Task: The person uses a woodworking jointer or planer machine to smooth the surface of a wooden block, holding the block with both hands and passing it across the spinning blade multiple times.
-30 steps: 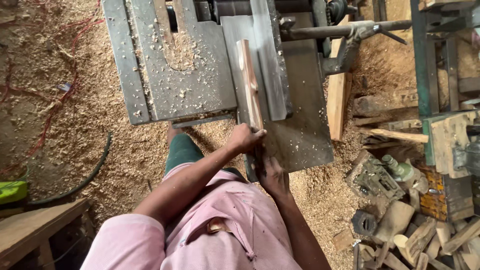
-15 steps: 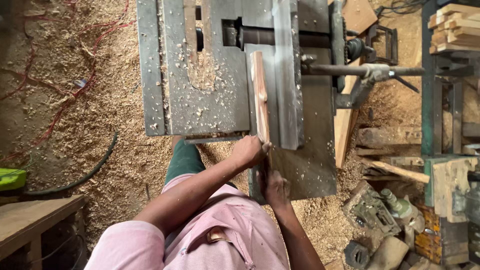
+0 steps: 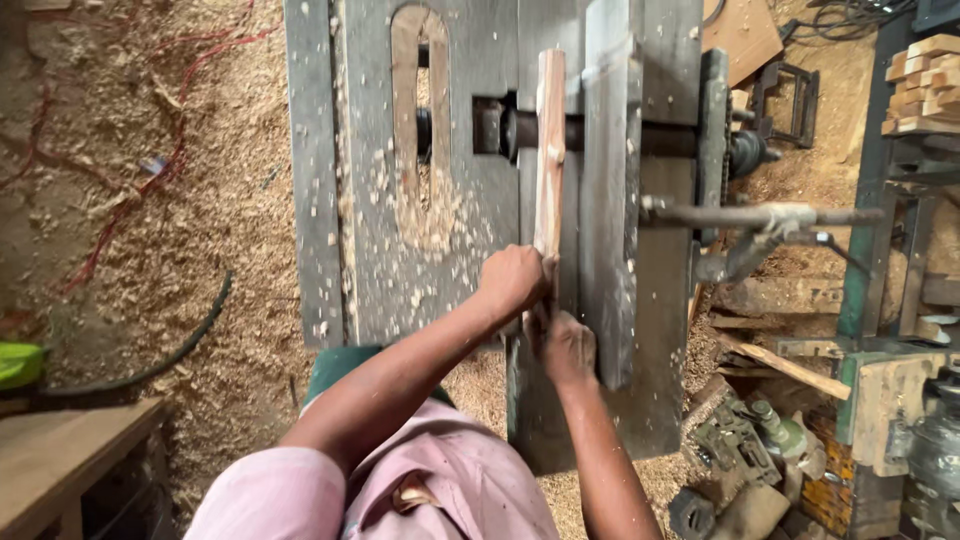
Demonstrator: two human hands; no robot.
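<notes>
Both the left hand and right hand, clamped on the wooden strip's near end, could slip toward the jointer's cutter gap.

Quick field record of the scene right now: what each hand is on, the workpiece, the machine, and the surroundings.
left hand: grip on the near end of the wood strip
right hand: just behind the left, at the strip's near end
wood strip: narrow, reddish, lying lengthwise beside the metal fence
machine table: grey metal, dusted with chips, oblong slot in it
floor: sawdust, a dark hose
right side: stacked wood blocks
</notes>
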